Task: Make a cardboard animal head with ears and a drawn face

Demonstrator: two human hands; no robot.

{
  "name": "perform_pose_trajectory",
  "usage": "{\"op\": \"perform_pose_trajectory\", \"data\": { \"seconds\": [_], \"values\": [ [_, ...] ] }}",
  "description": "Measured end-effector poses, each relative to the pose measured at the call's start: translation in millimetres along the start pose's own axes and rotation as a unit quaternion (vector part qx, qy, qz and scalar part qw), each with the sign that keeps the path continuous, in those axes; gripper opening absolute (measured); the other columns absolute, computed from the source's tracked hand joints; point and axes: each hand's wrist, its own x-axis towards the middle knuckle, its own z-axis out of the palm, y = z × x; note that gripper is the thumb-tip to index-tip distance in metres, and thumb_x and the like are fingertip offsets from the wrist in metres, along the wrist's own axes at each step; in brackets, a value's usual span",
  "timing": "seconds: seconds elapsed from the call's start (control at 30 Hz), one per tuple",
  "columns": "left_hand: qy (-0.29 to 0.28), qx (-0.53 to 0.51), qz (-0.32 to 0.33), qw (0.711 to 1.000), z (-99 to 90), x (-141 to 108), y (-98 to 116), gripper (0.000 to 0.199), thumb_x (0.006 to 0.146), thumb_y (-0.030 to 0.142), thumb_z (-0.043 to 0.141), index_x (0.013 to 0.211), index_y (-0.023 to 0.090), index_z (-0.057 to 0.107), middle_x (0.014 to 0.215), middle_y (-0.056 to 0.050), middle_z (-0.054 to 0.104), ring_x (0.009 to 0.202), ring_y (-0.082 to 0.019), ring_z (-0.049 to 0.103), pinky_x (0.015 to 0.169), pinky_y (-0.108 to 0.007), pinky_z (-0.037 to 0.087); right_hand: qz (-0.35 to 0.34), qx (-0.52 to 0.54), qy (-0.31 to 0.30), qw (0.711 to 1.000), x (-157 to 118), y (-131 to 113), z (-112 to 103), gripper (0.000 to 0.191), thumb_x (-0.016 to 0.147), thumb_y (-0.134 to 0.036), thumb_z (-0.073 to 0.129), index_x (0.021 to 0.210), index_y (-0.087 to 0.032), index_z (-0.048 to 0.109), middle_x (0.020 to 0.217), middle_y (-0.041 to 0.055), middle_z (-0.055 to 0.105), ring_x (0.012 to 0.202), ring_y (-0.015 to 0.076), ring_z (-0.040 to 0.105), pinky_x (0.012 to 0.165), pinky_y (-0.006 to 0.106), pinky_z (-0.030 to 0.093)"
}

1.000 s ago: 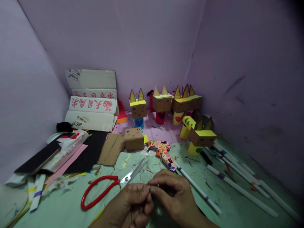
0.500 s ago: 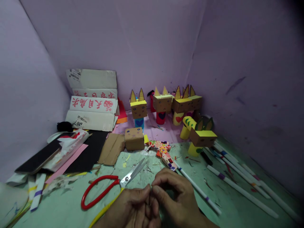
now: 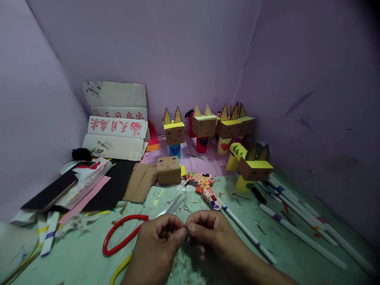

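My left hand point(image 3: 162, 243) and my right hand point(image 3: 209, 233) meet low in the middle of the view, fingertips pinched together and almost touching. A small dark thing seems to sit between the fingertips, too hidden to name. Partly behind my left hand lies a pair of scissors point(image 3: 124, 237) with red and yellow handles, its blades slightly apart. Just beyond my right hand is a flower-patterned glue gun point(image 3: 209, 194). A small cardboard box point(image 3: 168, 171) with drawn dots stands farther back.
Cardboard-headed animal figures point(image 3: 204, 126) stand along the back. White sticks point(image 3: 303, 237) lie at right. A folded white carton point(image 3: 115, 138) leans on the wall at left, behind black paper point(image 3: 107, 186) and a brown cardboard piece point(image 3: 141, 183). Scraps litter the green table point(image 3: 80, 261).
My hands have risen a little and turned, with the left knuckles now facing up. The left hand now covers part of the scissors. The view has tilted slightly.
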Motion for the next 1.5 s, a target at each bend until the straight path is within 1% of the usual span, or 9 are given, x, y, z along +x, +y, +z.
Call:
{"op": "perform_pose_trajectory", "data": {
  "seconds": [0.1,0.17,0.37,0.53,0.7,0.83,1.1,1.27,1.5],
  "values": [
    [0.058,0.158,0.062,0.984,3.5,-1.7,1.2,0.011,0.07,0.02,0.069,0.06,0.016,0.069,0.055,-0.001,0.06,0.056,-0.014,0.049,0.052,-0.02,0.034,0.004,-0.029,0.021,0.999,-0.4,-0.9,1.9,0.04,0.054,-0.048,0.078,0.064,-0.012,0.064,0.047,-0.0056,0.051,0.033,0.0035,0.04,0.035,0.018,0.036],
    [0.073,0.213,0.078,0.971,5.8,-3.5,2.8,0.013,0.07,0.02,0.067,0.058,0.017,0.068,0.055,-0.001,0.06,0.055,-0.014,0.05,0.051,-0.021,0.034,0.005,-0.041,0.029,0.999,-0.8,-1.5,3.2,0.039,0.053,-0.047,0.078,0.063,-0.012,0.064,0.049,-0.005,0.052,0.033,0.0033,0.04,0.035,0.019,0.035],
    [0.08,0.274,0.135,0.949,6.9,-6.2,2.9,0.016,0.074,0.021,0.066,0.058,0.018,0.067,0.056,-0.002,0.061,0.054,-0.014,0.052,0.051,-0.022,0.034,0.007,-0.047,0.044,0.998,-3.1,-5.2,6.6,0.033,0.053,-0.041,0.079,0.062,-0.012,0.065,0.05,-0.0041,0.054,0.034,0.0026,0.04,0.035,0.018,0.033],
    [0.074,0.339,0.161,0.924,7.0,-6.5,2.9,0.018,0.077,0.023,0.062,0.061,0.018,0.067,0.058,-0.003,0.062,0.055,-0.015,0.055,0.052,-0.023,0.037,0.01,-0.037,0.03,0.999,-3.9,-4.3,5.7,0.032,0.053,-0.04,0.08,0.062,-0.012,0.066,0.051,-0.0037,0.055,0.034,0.0028,0.041,0.036,0.018,0.034],
    [0.061,0.358,0.169,0.916,4.8,-5.6,-0.3,0.022,0.08,0.029,0.054,0.065,0.018,0.065,0.06,-0.003,0.062,0.055,-0.015,0.056,0.051,-0.023,0.039,0.028,-0.017,0.019,0.999,-2.0,-1.4,2.4,0.036,0.045,-0.038,0.084,0.065,-0.012,0.069,0.054,-0.0015,0.059,0.04,0.0051,0.046,0.039,0.019,0.039],
    [0.059,0.365,0.17,0.913,4.9,-6.0,-3.4,0.027,0.083,0.032,0.047,0.066,0.019,0.064,0.059,-0.001,0.06,0.055,-0.014,0.055,0.05,-0.022,0.04,0.028,-0.012,0.017,0.999,-1.5,-1.5,1.9,0.034,0.047,-0.039,0.084,0.06,-0.012,0.068,0.049,-0.0024,0.057,0.036,0.0044,0.044,0.037,0.019,0.035],
    [0.072,0.379,0.189,0.903,3.4,-7.3,0.1,0.028,0.082,0.033,0.047,0.063,0.019,0.062,0.057,-0.001,0.059,0.053,-0.013,0.055,0.048,-0.021,0.041,0.037,0.013,0.011,0.999,-1.1,-0.5,0.6,0.021,0.045,-0.021,0.079,0.064,-0.015,0.073,0.047,-0.0025,0.058,0.037,0.005,0.043,0.039,0.02,0.032],
    [0.066,0.386,0.187,0.901,3.2,-6.3,-0.1,0.028,0.082,0.033,0.047,0.063,0.019,0.062,0.056,0.0,0.059,0.052,-0.012,0.054,0.047,-0.021,0.041,0.033,0.036,0.001,0.999,1.1,4.1,-0.3,0.016,0.051,-0.021,0.072,0.065,-0.014,0.074,0.047,-0.0019,0.059,0.03,0.005,0.044,0.034,0.019,0.031],
    [0.079,0.386,0.187,0.9,4.5,-6.9,-0.2,0.027,0.081,0.031,0.047,0.063,0.019,0.063,0.057,-0.001,0.061,0.053,-0.013,0.056,0.048,-0.021,0.041,0.037,0.087,-0.019,0.995,3.1,5.0,0.1,0.016,0.052,-0.018,0.068,0.065,-0.011,0.075,0.056,0.0029,0.067,0.029,0.0043,0.046,0.03,0.016,0.033]
  ]
}}
